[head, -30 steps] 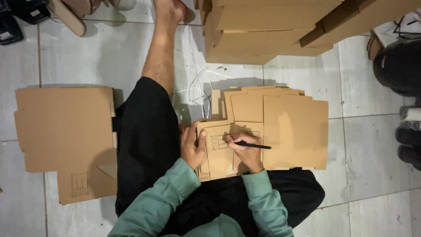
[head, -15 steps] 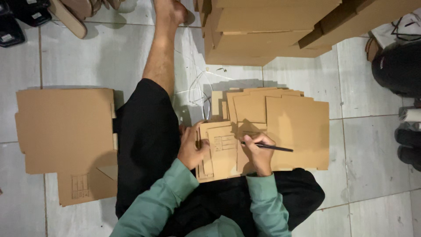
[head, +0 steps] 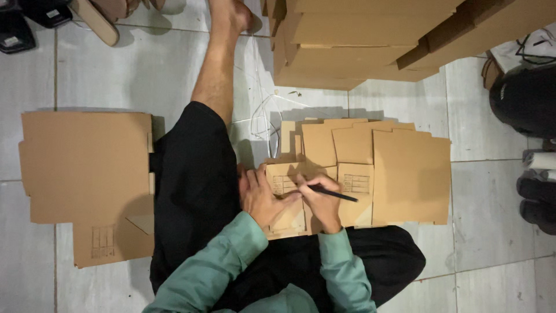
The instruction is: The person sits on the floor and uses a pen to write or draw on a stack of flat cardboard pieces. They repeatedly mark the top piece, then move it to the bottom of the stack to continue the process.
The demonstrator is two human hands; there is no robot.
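While writing: right hand [head: 319, 204] grips pen [head: 333, 193].
Left hand [head: 262, 197]: flat on card [head: 288, 185], seemingly open.
Risk: card could slip, smearing marks.

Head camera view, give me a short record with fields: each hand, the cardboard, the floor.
left hand: pressed flat on the small printed brown cardboard flap
right hand: holds a thin black pen, tip on that flap
cardboard: flat brown cardboard blanks under the hands; another flat blank on the person's left; stacked cardboard ahead
floor: grey tiles
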